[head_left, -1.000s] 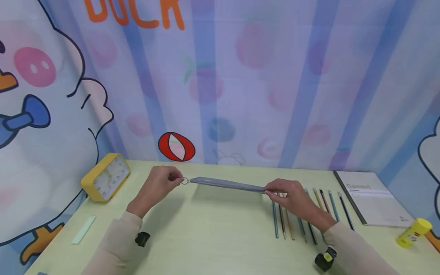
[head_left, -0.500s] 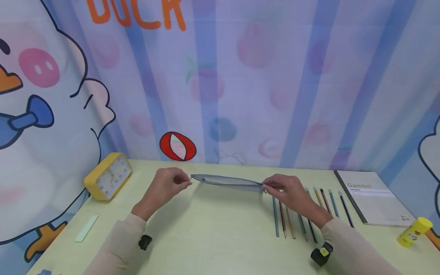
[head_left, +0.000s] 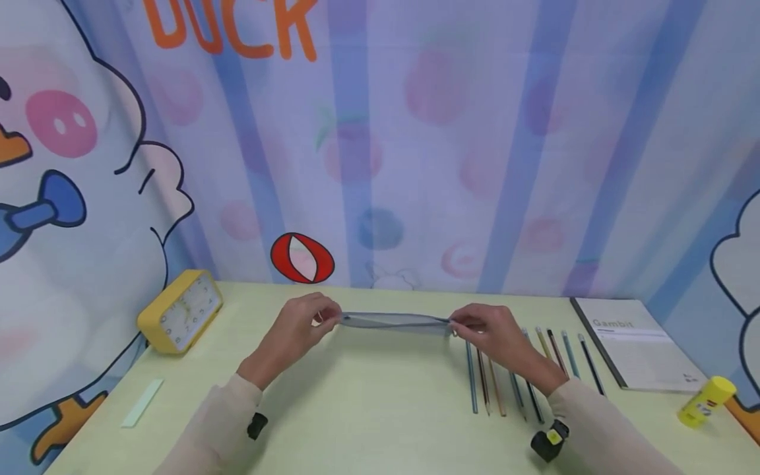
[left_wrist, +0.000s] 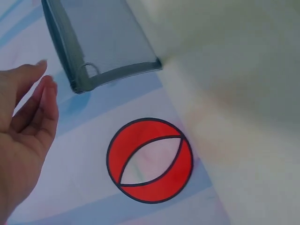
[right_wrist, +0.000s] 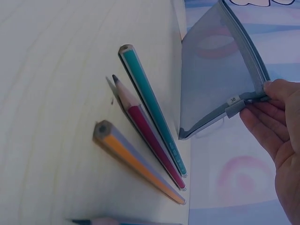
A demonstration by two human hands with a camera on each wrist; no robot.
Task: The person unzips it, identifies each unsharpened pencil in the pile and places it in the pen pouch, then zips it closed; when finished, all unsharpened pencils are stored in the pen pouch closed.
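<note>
Against a pastel striped curtain (head_left: 415, 165), a translucent grey flat pouch (head_left: 394, 320) is held near the far edge of the pale surface (head_left: 368, 422), one corner pinched by the right hand (head_left: 495, 334), apparently for steadiness; whether it is caught in the left hand's (head_left: 292, 333) nearly closed grip cannot be told.

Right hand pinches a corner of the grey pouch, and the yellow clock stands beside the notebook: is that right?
Not quite: the head view shows the yellow clock at the left of the table, well apart from the notebook at its right. The right hand does pinch a corner of the grey pouch.
</note>
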